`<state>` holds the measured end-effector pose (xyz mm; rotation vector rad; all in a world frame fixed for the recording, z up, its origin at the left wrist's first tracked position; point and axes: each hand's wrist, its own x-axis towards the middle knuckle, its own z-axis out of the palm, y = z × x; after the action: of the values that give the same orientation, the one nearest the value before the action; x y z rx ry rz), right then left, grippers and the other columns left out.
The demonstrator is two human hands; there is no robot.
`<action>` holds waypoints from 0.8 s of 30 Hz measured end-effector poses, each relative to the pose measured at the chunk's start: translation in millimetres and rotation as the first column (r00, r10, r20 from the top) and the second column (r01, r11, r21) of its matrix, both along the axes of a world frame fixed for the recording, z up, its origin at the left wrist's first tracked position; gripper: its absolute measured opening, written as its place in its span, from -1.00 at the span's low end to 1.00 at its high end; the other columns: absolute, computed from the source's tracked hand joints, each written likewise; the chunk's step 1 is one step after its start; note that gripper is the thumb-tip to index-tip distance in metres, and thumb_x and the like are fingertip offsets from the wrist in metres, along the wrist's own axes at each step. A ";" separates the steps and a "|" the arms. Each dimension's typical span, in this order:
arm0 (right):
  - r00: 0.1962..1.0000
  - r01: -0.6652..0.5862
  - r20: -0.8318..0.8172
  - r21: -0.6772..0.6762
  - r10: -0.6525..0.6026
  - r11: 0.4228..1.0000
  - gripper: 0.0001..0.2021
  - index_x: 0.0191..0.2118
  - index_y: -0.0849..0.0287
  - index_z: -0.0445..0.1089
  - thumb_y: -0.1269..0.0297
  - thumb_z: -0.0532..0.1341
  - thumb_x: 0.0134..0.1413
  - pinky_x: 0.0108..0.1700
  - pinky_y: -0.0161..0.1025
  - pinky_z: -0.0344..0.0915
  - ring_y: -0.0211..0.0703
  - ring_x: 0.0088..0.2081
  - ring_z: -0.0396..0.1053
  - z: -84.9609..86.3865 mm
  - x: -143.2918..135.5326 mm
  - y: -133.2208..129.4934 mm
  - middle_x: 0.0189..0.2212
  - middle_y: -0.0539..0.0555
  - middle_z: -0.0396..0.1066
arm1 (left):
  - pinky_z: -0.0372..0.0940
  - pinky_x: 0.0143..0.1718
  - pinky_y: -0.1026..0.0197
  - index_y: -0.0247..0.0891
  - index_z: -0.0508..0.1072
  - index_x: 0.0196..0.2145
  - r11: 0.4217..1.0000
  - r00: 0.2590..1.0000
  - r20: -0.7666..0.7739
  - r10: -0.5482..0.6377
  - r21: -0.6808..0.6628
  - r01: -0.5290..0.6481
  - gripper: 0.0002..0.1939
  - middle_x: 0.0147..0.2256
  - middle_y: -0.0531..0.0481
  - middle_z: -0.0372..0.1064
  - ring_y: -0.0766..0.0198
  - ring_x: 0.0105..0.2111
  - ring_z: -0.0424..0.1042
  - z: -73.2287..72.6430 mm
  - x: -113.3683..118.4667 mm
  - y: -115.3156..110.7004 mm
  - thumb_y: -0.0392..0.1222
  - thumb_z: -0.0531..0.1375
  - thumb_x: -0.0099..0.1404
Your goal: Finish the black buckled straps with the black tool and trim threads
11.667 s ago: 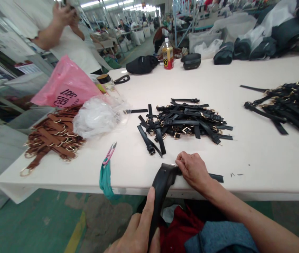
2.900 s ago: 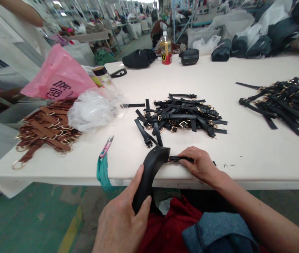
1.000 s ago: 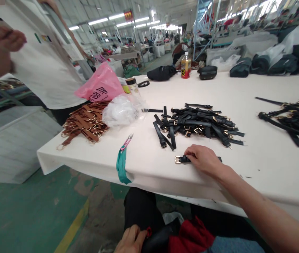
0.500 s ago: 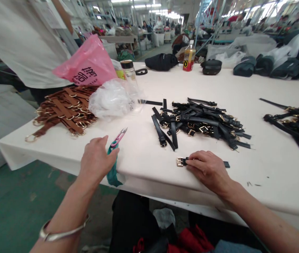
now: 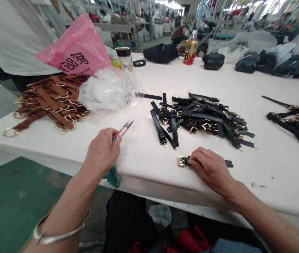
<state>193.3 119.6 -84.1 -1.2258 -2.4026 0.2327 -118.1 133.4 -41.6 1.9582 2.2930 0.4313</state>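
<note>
My left hand (image 5: 102, 151) grips small pink thread snips (image 5: 124, 128), blades pointing up and right, with a teal cloth strip (image 5: 112, 176) hanging from them over the table's front edge. My right hand (image 5: 210, 168) presses flat on a short black strap with a gold buckle (image 5: 182, 161) near the front edge of the white table (image 5: 257, 154). Just behind lies a pile of black buckled straps (image 5: 199, 117).
Brown straps with gold rings (image 5: 49, 103) lie at the left, beside a clear plastic bag (image 5: 104, 89) and a pink bag (image 5: 77, 51). A second heap of black straps (image 5: 297, 121) sits at the right. A bottle (image 5: 190, 52) and black bags stand at the back. A person in white stands at far left.
My left hand has closed on the pink snips and lifted them off the table. Earlier it held a wide black piece, which is now down out of hand. My right hand stays on the strap.
</note>
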 end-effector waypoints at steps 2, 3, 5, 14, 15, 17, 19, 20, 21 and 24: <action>1.000 0.005 -0.009 -0.030 -0.006 1.000 -0.83 -0.36 0.18 0.29 0.31 0.04 0.24 -0.27 -0.26 0.16 -0.20 -0.35 0.27 0.3 -0.3 0.6 -0.38 0.07 0.33 | 0.26 -0.18 0.17 -0.21 0.29 -0.11 0.979 0.974 0.129 -0.185 -0.056 0.194 -0.77 -0.22 -0.05 0.37 0.20 -0.24 0.38 6.1 29.0 -21.2 -0.17 -0.05 0.33; 1.000 0.009 -0.011 -0.042 -0.010 0.999 -0.83 -0.36 0.18 0.29 0.31 0.04 0.24 -0.27 -0.26 0.16 -0.20 -0.35 0.27 0.4 -0.4 1.0 -0.38 0.07 0.32 | 0.26 -0.21 0.25 -0.14 0.28 -0.11 0.953 0.943 0.190 -0.274 -0.082 0.293 -0.79 -0.24 0.04 0.38 0.29 -0.26 0.38 6.7 43.4 -31.1 -0.16 -0.06 0.35; 1.000 0.016 -0.007 -0.056 -0.016 0.998 -0.84 -0.35 0.18 0.28 0.31 0.04 0.23 -0.28 -0.27 0.16 -0.21 -0.35 0.26 0.4 -0.4 1.7 -0.38 0.06 0.31 | 0.25 -0.17 0.29 -0.08 0.26 -0.09 0.869 0.835 0.349 -0.426 -0.100 0.485 -0.78 -0.20 0.09 0.36 0.35 -0.22 0.36 3.1 67.5 -45.9 -0.17 -0.10 0.39; 0.999 0.002 -0.032 -0.116 -0.006 0.993 -0.85 -0.36 0.15 0.26 0.29 0.04 0.23 -0.28 -0.28 0.16 -0.23 -0.35 0.24 0.0 -0.6 3.9 -0.37 0.03 0.29 | 0.21 -0.28 0.15 -0.11 0.33 -0.09 0.818 0.810 0.261 -0.525 -0.109 0.565 -0.73 -0.27 0.01 0.29 0.22 -0.28 0.32 -15.2 88.8 -45.3 -0.12 -0.09 0.40; 0.999 0.001 -0.032 -0.114 -0.005 0.994 -0.85 -0.36 0.14 0.26 0.28 0.04 0.23 -0.28 -0.28 0.16 -0.22 -0.35 0.24 0.0 -0.9 3.7 -0.37 0.03 0.29 | 0.20 -0.30 0.16 -0.11 0.35 -0.10 0.817 0.811 0.252 -0.528 -0.108 0.566 -0.73 -0.29 0.01 0.29 0.22 -0.29 0.32 -14.0 88.6 -45.5 -0.09 -0.09 0.39; 0.999 -0.002 -0.036 -0.104 -0.002 0.995 -0.85 -0.36 0.14 0.26 0.28 0.04 0.24 -0.28 -0.28 0.16 -0.22 -0.35 0.24 0.1 -1.7 3.3 -0.38 0.03 0.29 | 0.17 -0.32 0.17 -0.12 0.37 -0.12 0.814 0.808 0.239 -0.538 -0.100 0.572 -0.71 -0.31 0.02 0.28 0.24 -0.31 0.31 -12.1 88.4 -46.5 -0.08 -0.10 0.40; 0.999 -0.008 -0.040 -0.095 0.004 0.995 -0.84 -0.36 0.14 0.27 0.28 0.04 0.24 -0.28 -0.28 0.17 -0.22 -0.35 0.25 0.1 -2.3 2.8 -0.37 0.03 0.30 | 0.16 -0.33 0.17 -0.13 0.37 -0.13 0.807 0.799 0.236 -0.553 -0.087 0.584 -0.71 -0.32 0.02 0.28 0.26 -0.33 0.30 -11.7 88.3 -46.9 -0.10 -0.11 0.40; 0.999 -0.012 -0.042 -0.091 0.008 0.996 -0.84 -0.36 0.14 0.27 0.28 0.04 0.24 -0.28 -0.28 0.17 -0.22 -0.35 0.25 0.0 -2.5 2.6 -0.36 0.04 0.30 | 0.15 -0.33 0.18 -0.13 0.38 -0.13 0.803 0.793 0.240 -0.560 -0.080 0.591 -0.70 -0.32 0.02 0.28 0.27 -0.33 0.29 -12.2 88.2 -46.7 -0.10 -0.11 0.40; 0.999 -0.014 -0.043 -0.087 0.010 0.996 -0.84 -0.35 0.14 0.28 0.28 0.04 0.24 -0.28 -0.28 0.18 -0.22 -0.35 0.26 -0.2 -2.6 2.5 -0.35 0.04 0.31 | 0.15 -0.34 0.19 -0.14 0.38 -0.12 0.799 0.788 0.247 -0.564 -0.074 0.596 -0.70 -0.31 0.02 0.28 0.28 -0.34 0.29 -13.2 88.1 -46.3 -0.10 -0.11 0.41; 0.999 -0.013 -0.051 -0.074 0.009 0.997 -0.86 -0.33 0.13 0.29 0.29 0.04 0.23 -0.27 -0.27 0.20 -0.22 -0.32 0.29 -0.6 -2.8 2.6 -0.26 0.06 0.32 | 0.17 -0.34 0.22 -0.15 0.39 -0.12 0.796 0.774 0.287 -0.564 -0.061 0.603 -0.69 -0.33 0.03 0.28 0.30 -0.36 0.29 -18.0 87.6 -44.7 -0.10 -0.11 0.41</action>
<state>190.5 122.2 -84.7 -1.2240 -2.3768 0.3553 -30.5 88.7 -59.6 2.2376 1.4031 0.3957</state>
